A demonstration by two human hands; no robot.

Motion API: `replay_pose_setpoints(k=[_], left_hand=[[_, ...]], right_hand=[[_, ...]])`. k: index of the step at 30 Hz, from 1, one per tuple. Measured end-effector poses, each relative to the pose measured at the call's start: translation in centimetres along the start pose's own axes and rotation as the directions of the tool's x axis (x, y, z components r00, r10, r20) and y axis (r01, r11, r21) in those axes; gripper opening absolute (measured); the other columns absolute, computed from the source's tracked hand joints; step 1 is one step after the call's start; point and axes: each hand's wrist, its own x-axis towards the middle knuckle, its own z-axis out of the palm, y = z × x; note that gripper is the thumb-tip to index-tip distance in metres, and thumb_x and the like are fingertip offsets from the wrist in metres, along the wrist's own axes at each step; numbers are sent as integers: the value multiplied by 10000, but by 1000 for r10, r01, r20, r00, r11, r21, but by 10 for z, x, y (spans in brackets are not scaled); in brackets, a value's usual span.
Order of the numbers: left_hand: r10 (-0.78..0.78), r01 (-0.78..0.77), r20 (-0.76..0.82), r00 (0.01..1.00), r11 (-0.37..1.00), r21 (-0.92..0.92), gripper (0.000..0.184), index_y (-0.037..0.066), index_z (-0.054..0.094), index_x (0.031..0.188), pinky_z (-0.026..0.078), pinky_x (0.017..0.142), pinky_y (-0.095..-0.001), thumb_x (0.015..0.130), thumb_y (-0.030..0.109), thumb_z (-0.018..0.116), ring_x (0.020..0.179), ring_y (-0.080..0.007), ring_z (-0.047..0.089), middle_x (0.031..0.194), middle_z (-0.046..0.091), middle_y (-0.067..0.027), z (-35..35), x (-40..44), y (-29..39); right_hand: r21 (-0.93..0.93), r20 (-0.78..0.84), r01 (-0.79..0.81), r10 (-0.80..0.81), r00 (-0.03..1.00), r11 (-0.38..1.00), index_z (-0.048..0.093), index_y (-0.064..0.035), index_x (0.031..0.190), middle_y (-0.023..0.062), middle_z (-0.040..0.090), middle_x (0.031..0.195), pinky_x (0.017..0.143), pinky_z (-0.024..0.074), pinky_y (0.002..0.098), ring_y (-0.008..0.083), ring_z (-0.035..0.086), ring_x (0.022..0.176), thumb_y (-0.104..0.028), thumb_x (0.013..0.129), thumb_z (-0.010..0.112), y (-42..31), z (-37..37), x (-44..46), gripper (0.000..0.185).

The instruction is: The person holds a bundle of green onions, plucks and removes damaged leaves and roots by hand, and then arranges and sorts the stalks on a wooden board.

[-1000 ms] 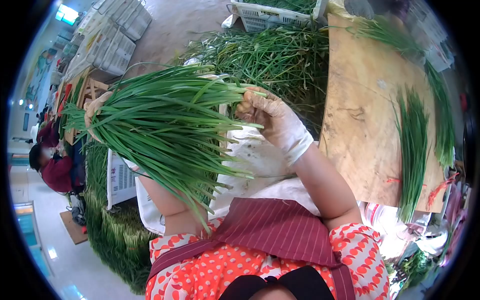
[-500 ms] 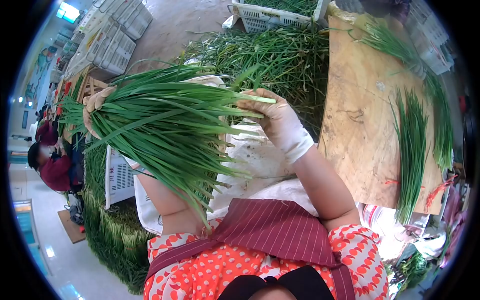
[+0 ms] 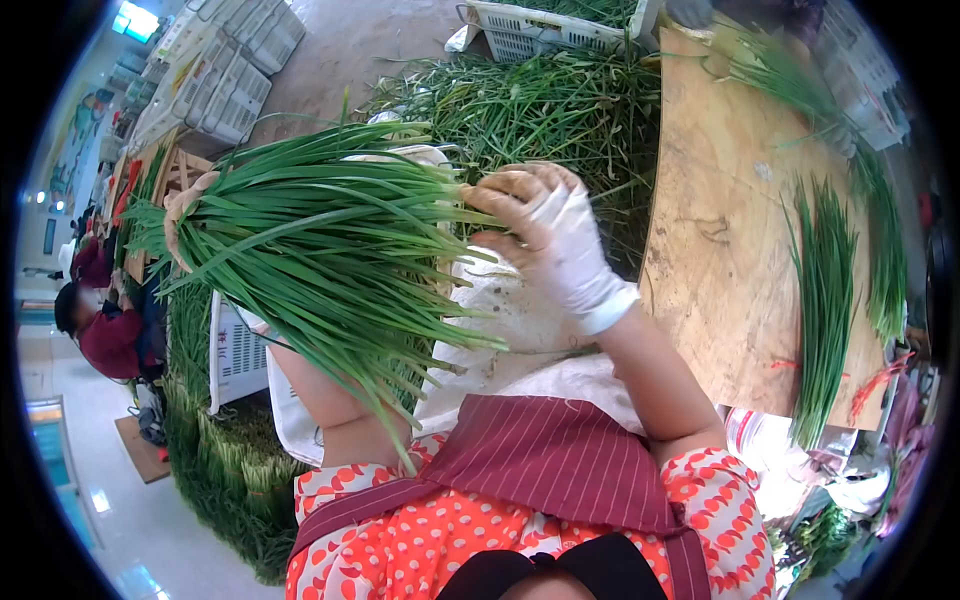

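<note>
My left hand (image 3: 183, 215), gloved and mostly hidden by leaves, is wrapped round a large bunch of long green stalks (image 3: 320, 235) that fans out toward the right. At the pale ends of the upper stalks is my right hand (image 3: 545, 225), in a dirty whitish glove, with its fingers bent and touching the tips. Whether it pinches a stalk is hard to make out. Below the hands lies a white sheet (image 3: 510, 305) over my lap.
A wooden board (image 3: 715, 230) on the right bears a bundle of stalks (image 3: 825, 310). Loose greens (image 3: 540, 110) are heaped ahead, below a white crate (image 3: 545, 35). At far left is a person in dark red (image 3: 110, 345); a co-worker's gloved hand (image 3: 690, 12) shows at top right.
The stalk that stuck out past my right hand's fingers no longer shows there. My right hand has turned, its back now more in view. The bunch stays in my left hand.
</note>
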Motion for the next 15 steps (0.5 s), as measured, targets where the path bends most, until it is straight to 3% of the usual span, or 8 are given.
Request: replay_pose_setpoints(k=[1,3,7,9,10,11,13,15], left_hand=[[-19,19,15,1000,1000,7,63,117,520,774,295,946,-360,824,139,488,919,-150,436,845,534,21,-2,-1,1],[-46,45,33,998,999,27,65,111,526,790,296,948,-368,830,142,486,936,-158,433,858,539,14,-5,-2,4],[-66,63,51,997,996,61,79,98,538,820,298,953,-385,842,149,481,972,-174,428,886,551,0,-11,-4,8],[-77,73,53,996,994,78,90,92,543,836,299,955,-394,848,153,479,990,-181,425,900,557,-7,-15,-5,9],[-84,79,54,995,993,86,95,89,546,843,299,956,-398,851,155,477,999,-185,424,907,560,-10,-18,-5,11],[-95,90,45,994,991,102,102,86,549,851,299,957,-402,854,156,476,1008,-189,423,914,562,-14,-19,-6,12],[-119,114,29,992,985,132,114,80,555,866,300,959,-410,859,160,474,1026,-197,420,927,568,-21,-21,-7,15],[-146,144,-1,989,976,166,128,74,561,882,301,962,-419,865,164,472,1044,-205,418,941,574,-28,-22,-9,19]], right_hand=[[-55,-43,-19,17,999,998,604,-140,1017,61,595,951,856,399,419,240,549,932,-202,661,700,-4,9,-2,374],[9,26,-51,51,998,999,597,-134,1017,61,572,1033,893,366,436,238,520,997,-214,667,699,7,19,-5,372],[69,11,-149,148,989,986,602,-128,1026,34,581,1036,922,353,438,230,522,1010,-206,708,695,3,25,-4,341],[15,-100,-146,147,984,989,596,-121,1032,28,606,981,927,358,449,241,554,954,-217,719,689,-8,23,1,340],[-47,-102,-107,102,990,993,597,-118,1027,20,637,910,889,406,420,238,592,845,-226,747,666,-5,25,0,308],[-47,-102,-107,101,990,993,597,-118,1027,20,637,910,889,406,420,238,592,845,-226,747,666,0,29,-5,308],[97,-48,-91,96,994,991,543,-139,1131,34,628,781,832,444,415,241,607,765,-229,718,680,5,27,-7,444],[129,-32,-104,109,994,986,540,-151,1175,40,625,720,792,467,383,236,611,695,-196,730,667,4,25,-7,465]])
